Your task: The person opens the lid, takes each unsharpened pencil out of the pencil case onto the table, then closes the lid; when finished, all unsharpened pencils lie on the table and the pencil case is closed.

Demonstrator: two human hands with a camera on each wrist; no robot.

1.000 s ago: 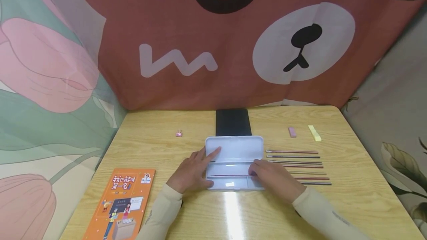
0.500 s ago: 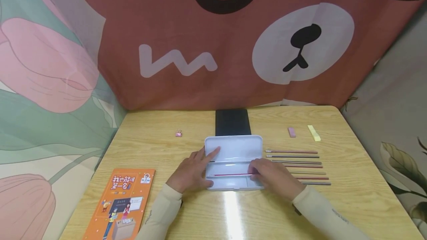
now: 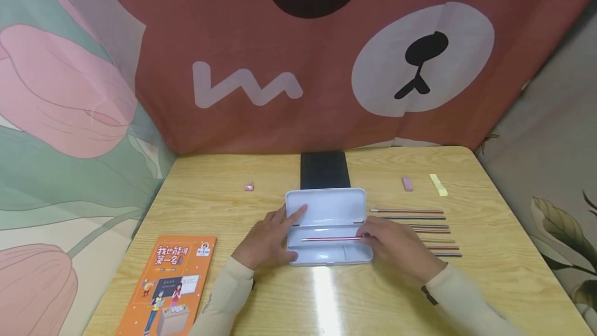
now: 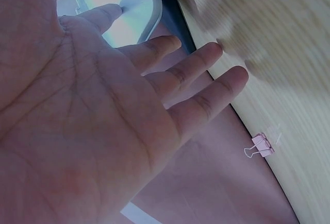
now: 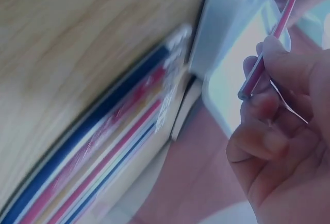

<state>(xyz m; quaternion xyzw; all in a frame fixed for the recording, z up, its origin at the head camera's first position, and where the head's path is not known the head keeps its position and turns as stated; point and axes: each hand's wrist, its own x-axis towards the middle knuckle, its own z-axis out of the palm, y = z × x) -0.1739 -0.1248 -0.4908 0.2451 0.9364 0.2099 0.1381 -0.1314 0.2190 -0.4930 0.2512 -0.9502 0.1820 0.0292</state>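
Note:
A white pencil case (image 3: 326, 206) stands with its lid up in the middle of the table. My right hand (image 3: 396, 245) pinches a red pencil (image 3: 331, 239) between thumb and fingers, over the case's tray. In the right wrist view, one end of the red pencil (image 5: 286, 15) sticks out past the thumb towards the case. My left hand (image 3: 266, 237) lies at the case's left end with its fingers spread. Its index fingertip touches the inside of the lid, and its thumb is at the front left corner. The left wrist view shows the palm (image 4: 87, 110) holding nothing.
Several pencils (image 3: 434, 225) lie in a row right of the case. Behind them are a pink eraser (image 3: 408, 184) and a yellow block (image 3: 438, 184). A black flat object (image 3: 325, 170) lies behind the case, a pink binder clip (image 3: 249, 186) back left, an orange book (image 3: 170, 279) front left.
My right hand has moved right and slightly up, and the red pencil has risen out of the tray with it. The left hand stays in place at the case.

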